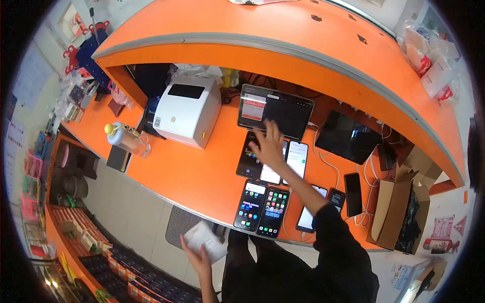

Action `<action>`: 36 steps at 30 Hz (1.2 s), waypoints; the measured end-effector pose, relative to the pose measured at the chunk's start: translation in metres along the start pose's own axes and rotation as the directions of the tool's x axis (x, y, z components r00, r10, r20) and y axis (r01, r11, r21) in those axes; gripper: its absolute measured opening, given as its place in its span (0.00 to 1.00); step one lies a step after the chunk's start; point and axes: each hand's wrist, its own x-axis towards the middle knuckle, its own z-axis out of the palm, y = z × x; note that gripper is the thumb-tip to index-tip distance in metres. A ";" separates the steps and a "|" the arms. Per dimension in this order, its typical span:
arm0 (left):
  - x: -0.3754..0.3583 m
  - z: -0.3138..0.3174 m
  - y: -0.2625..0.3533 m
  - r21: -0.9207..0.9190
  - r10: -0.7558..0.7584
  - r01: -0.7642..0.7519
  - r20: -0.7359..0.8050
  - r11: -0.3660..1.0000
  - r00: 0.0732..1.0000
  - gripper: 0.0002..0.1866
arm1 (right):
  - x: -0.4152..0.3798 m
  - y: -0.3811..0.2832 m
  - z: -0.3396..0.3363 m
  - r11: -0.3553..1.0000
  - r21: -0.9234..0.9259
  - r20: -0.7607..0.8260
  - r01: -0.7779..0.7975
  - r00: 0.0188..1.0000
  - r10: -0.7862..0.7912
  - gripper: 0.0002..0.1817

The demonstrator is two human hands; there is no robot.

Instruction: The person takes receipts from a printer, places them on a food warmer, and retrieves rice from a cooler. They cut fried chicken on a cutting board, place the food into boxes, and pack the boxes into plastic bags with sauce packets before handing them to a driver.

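My left hand (198,261) is low in front of the desk edge, closed on a white sheet of paper (206,238) with faint print. My right hand (269,145) reaches across the desk with fingers spread, its fingertips over the lower edge of a tablet (290,112) whose screen is lit with a red and white panel. Beneath that hand lie a dark phone (246,162) and a phone with a white screen (270,174), partly covered. Another white-screened phone (296,157) lies to the right. Nearer the front edge are two phones showing app icons, one black phone (273,212) among them.
A white label printer (186,113) and a water bottle (132,141) stand on the left. Right of the phones are a dark tablet (348,135), white cables, more phones and an open cardboard box (388,217). An orange shelf (283,30) overhangs the desk.
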 end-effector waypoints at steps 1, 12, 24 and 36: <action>-0.015 -0.020 -0.015 0.048 -0.069 0.074 -0.103 0.996 0.992 0.31 | 0.009 0.008 0.003 0.978 -0.198 0.003 -0.071 0.997 0.073 0.30; -0.245 -0.064 -0.133 0.466 -0.376 0.532 -0.389 0.707 0.841 0.21 | 0.016 0.061 0.008 0.915 -0.386 0.079 0.119 0.992 -0.096 0.27; -0.264 -0.089 -0.148 0.534 -0.461 0.548 -0.301 0.644 0.835 0.14 | 0.005 -0.006 -0.001 0.945 -0.328 0.080 0.002 0.996 0.026 0.31; -0.170 -0.211 -0.280 0.478 -0.184 0.248 -0.177 0.843 0.967 0.08 | -0.237 -0.323 0.018 0.794 0.594 0.709 0.130 0.383 -0.592 0.30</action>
